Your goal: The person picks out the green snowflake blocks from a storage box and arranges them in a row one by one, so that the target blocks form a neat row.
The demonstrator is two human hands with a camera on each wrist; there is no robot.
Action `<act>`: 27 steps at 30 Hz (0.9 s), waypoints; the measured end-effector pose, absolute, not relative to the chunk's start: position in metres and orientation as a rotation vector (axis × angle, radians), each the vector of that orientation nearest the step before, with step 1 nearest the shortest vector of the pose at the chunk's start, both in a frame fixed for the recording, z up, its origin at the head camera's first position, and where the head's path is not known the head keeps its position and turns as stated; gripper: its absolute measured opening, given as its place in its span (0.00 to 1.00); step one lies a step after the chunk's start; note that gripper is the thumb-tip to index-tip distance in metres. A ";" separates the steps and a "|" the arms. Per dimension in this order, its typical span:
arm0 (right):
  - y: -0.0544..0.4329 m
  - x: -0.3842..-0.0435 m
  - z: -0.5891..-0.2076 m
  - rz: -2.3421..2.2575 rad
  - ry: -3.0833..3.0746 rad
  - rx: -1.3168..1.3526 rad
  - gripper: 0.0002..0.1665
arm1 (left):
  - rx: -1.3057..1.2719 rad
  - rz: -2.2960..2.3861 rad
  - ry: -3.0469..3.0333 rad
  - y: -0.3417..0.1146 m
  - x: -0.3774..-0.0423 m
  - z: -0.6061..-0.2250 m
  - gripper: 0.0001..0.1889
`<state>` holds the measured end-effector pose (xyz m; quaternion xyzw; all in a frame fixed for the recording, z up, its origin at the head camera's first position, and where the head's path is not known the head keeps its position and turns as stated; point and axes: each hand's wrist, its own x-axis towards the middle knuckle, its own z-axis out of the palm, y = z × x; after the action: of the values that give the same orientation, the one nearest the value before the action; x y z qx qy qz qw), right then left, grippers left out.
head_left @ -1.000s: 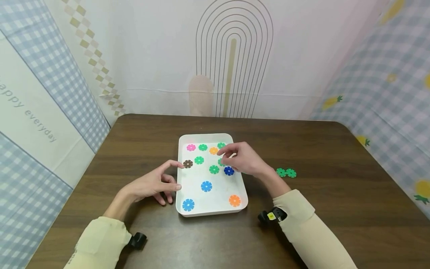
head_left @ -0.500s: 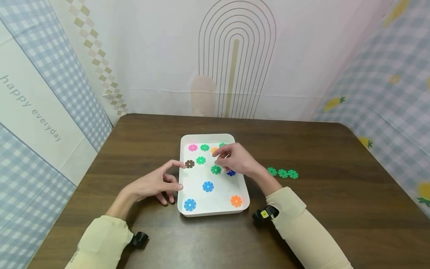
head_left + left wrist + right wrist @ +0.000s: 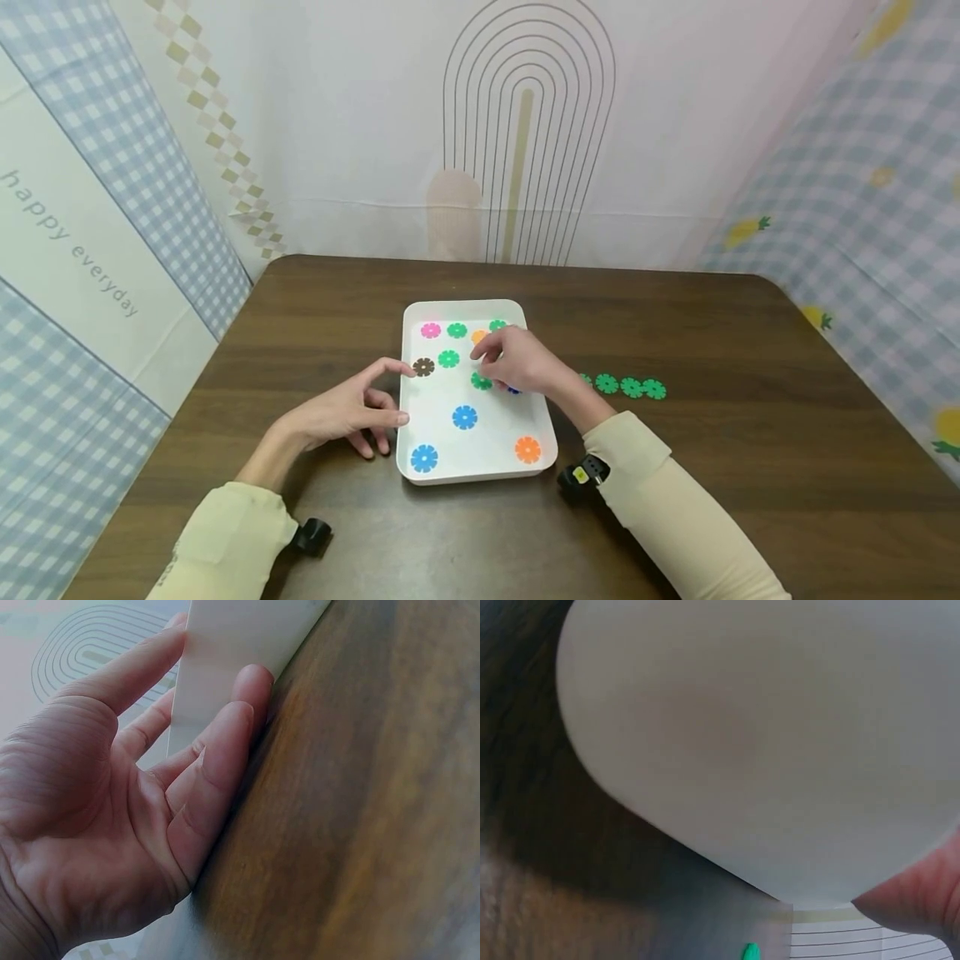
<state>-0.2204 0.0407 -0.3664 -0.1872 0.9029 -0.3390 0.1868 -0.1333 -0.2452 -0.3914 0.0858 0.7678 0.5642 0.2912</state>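
Observation:
A shallow white tray (image 3: 495,462) lies on the table, with flat notched snowflake discs spread inside it. My left hand (image 3: 341,408) rests at the tray's left rim; index finger and thumb touch the edge, apart from each other, beside a brown disc (image 3: 423,367). In the left wrist view, the fingers of that hand lie along the tray's outer wall (image 3: 225,660). Over the tray's right half is my right hand (image 3: 517,358), its bent index finger and thumb close to a green disc (image 3: 480,381). Contact with that disc cannot be told. A dark blue disc (image 3: 514,389) is mostly covered.
Several green discs (image 3: 632,387) lie in a row on the brown table (image 3: 750,467), right of the tray, partly behind my right wrist. Pink (image 3: 431,331), light blue (image 3: 464,417) and orange (image 3: 527,450) discs lie in the tray. A patterned cloth (image 3: 345,125) hangs behind.
My right hand has moved a little left and lower over the tray, covering more of the dark blue disc. More of the green row shows beside the wrist. The left hand has stayed put.

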 end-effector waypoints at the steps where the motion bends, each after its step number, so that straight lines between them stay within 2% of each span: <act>1: 0.039 -0.220 -0.366 -0.927 2.552 -0.515 0.13 | 0.224 1.505 2.047 -0.245 -0.133 -0.392 0.39; 27: 0.030 -0.216 -0.370 -0.769 2.639 -0.511 0.11 | 0.244 1.507 2.058 -0.245 -0.133 -0.391 0.39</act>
<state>-0.2162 0.0300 -0.3698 -0.1799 0.9299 -0.2709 0.1722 -0.1328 -0.2446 -0.3914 0.0912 0.7698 0.5635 0.2855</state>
